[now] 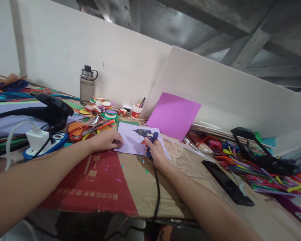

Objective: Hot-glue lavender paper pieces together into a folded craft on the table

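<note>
My right hand (155, 151) is wrapped round a blue hot glue gun (141, 132), its nozzle pointing left above a lavender sheet of paper (126, 147). A clear glue stick (175, 140) sticks out of the gun's back, and the black cord (157, 187) hangs over the table's front edge. At the paper's left edge rests my left hand (107, 140), fingers curled and closed; whatever they may hold is hidden. Just behind that hand lie scissors with red handles (77, 132) and an orange-and-black cutter (105, 124).
A grey bottle (87, 87), ribbon rolls (106, 105) and a pen cup (136, 112) stand at the back. A purple sheet (174, 113) leans on the board. On the right are a phone (227, 182) and colourful pipe cleaners (238, 164); a power strip (59, 139) is at left.
</note>
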`<state>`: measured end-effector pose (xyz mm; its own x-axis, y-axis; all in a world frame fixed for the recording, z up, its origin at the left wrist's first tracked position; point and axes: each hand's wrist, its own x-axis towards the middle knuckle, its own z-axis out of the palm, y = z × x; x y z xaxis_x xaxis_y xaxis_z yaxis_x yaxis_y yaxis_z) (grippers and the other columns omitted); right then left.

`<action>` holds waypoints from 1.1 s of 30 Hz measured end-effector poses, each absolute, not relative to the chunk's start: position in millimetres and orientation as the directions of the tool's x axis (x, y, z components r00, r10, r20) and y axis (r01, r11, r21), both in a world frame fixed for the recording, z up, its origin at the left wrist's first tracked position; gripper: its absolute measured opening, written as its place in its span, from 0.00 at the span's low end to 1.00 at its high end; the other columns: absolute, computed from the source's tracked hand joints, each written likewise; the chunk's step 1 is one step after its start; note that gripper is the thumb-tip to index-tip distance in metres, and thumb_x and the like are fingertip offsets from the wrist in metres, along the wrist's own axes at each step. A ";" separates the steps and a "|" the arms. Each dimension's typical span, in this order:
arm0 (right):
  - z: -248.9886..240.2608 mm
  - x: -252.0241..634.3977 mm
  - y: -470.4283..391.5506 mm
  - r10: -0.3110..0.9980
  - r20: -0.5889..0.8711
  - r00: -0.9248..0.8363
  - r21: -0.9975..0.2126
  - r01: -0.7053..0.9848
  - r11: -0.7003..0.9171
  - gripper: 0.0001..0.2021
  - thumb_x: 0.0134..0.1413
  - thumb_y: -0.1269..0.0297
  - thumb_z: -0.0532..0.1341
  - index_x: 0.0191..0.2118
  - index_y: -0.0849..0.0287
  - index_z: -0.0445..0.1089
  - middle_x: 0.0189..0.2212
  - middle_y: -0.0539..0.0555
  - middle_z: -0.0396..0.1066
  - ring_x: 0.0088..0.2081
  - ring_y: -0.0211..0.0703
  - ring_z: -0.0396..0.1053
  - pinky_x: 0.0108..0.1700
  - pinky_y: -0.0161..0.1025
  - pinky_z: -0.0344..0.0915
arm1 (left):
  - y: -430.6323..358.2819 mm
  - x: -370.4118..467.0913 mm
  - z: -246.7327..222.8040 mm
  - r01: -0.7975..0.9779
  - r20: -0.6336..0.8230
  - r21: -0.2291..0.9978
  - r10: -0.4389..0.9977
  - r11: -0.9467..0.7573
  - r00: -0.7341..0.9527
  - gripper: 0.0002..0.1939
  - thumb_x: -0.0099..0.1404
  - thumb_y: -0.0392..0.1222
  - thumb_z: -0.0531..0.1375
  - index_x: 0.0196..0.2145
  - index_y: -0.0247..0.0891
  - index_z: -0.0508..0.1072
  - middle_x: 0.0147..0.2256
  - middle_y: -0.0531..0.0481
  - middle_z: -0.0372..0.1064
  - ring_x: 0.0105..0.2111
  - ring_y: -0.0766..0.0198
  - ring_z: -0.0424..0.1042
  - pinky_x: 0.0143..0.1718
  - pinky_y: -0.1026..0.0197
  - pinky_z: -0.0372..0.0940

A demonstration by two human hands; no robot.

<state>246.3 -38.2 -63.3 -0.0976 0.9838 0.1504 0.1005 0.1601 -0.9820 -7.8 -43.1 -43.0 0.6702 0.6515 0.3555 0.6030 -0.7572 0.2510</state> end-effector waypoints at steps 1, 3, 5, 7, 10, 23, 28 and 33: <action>-63.2 246.2 -38.2 0.983 0.153 -0.097 -0.981 0.103 0.163 0.21 0.46 0.44 0.61 0.28 0.60 0.71 0.16 0.48 0.60 0.19 0.34 0.56 0.23 0.35 0.52 | -42.9 -8.1 -43.4 0.613 0.347 0.247 0.660 -0.750 0.667 0.08 0.64 0.39 0.59 0.38 0.38 0.78 0.38 0.47 0.76 0.39 0.63 0.72 0.44 0.64 0.61; -63.7 246.4 -37.5 0.982 0.158 -0.099 -0.980 0.106 0.168 0.20 0.46 0.44 0.61 0.27 0.60 0.71 0.17 0.48 0.61 0.20 0.34 0.57 0.23 0.35 0.52 | -43.1 -8.2 -43.9 0.624 0.334 0.233 0.664 -0.746 0.669 0.08 0.64 0.38 0.58 0.37 0.39 0.78 0.39 0.48 0.76 0.40 0.63 0.72 0.44 0.64 0.61; -64.8 246.8 -36.4 0.981 0.164 -0.107 -0.979 0.107 0.175 0.20 0.47 0.45 0.61 0.27 0.60 0.72 0.17 0.48 0.61 0.20 0.34 0.57 0.23 0.34 0.52 | -44.0 -7.8 -43.9 0.619 0.337 0.214 0.652 -0.755 0.679 0.08 0.64 0.38 0.58 0.37 0.39 0.78 0.40 0.48 0.76 0.40 0.64 0.71 0.44 0.65 0.60; -65.8 247.3 -35.4 0.979 0.167 -0.114 -0.977 0.112 0.180 0.20 0.47 0.45 0.61 0.28 0.60 0.72 0.17 0.48 0.61 0.20 0.34 0.57 0.23 0.34 0.52 | -45.1 -7.0 -43.3 0.608 0.347 0.201 0.637 -0.768 0.689 0.09 0.65 0.37 0.57 0.36 0.39 0.78 0.39 0.48 0.75 0.39 0.64 0.71 0.43 0.65 0.60; -66.4 247.8 -34.8 0.981 0.159 -0.112 -0.978 0.117 0.172 0.20 0.47 0.44 0.61 0.28 0.60 0.72 0.17 0.48 0.61 0.20 0.34 0.57 0.23 0.34 0.53 | -46.0 -5.9 -41.7 0.591 0.366 0.181 0.612 -0.786 0.701 0.08 0.64 0.37 0.58 0.34 0.39 0.78 0.33 0.49 0.75 0.37 0.64 0.70 0.41 0.65 0.59; -63.2 246.9 -37.3 0.984 0.144 -0.109 -0.980 0.120 0.156 0.20 0.47 0.44 0.61 0.28 0.60 0.72 0.16 0.47 0.60 0.18 0.33 0.55 0.22 0.34 0.52 | -46.9 -4.9 -41.2 0.629 0.359 0.153 0.636 -0.762 0.683 0.08 0.65 0.39 0.57 0.35 0.39 0.78 0.36 0.48 0.75 0.38 0.64 0.71 0.42 0.66 0.60; -64.6 247.6 -36.2 0.983 0.148 -0.105 -0.979 0.127 0.161 0.20 0.47 0.44 0.61 0.28 0.59 0.72 0.17 0.48 0.61 0.19 0.34 0.56 0.23 0.34 0.52 | -46.8 -4.7 -40.4 0.684 0.340 0.153 0.688 -0.713 0.642 0.08 0.64 0.40 0.58 0.36 0.41 0.79 0.35 0.50 0.77 0.37 0.65 0.72 0.40 0.66 0.60; -64.9 246.9 -36.3 0.984 0.145 -0.101 -0.980 0.126 0.157 0.20 0.47 0.44 0.61 0.28 0.60 0.72 0.17 0.48 0.61 0.19 0.34 0.56 0.22 0.34 0.52 | -48.5 -5.9 -37.1 0.762 0.283 0.139 0.763 -0.632 0.581 0.10 0.64 0.42 0.58 0.39 0.43 0.79 0.36 0.51 0.78 0.36 0.64 0.75 0.38 0.66 0.61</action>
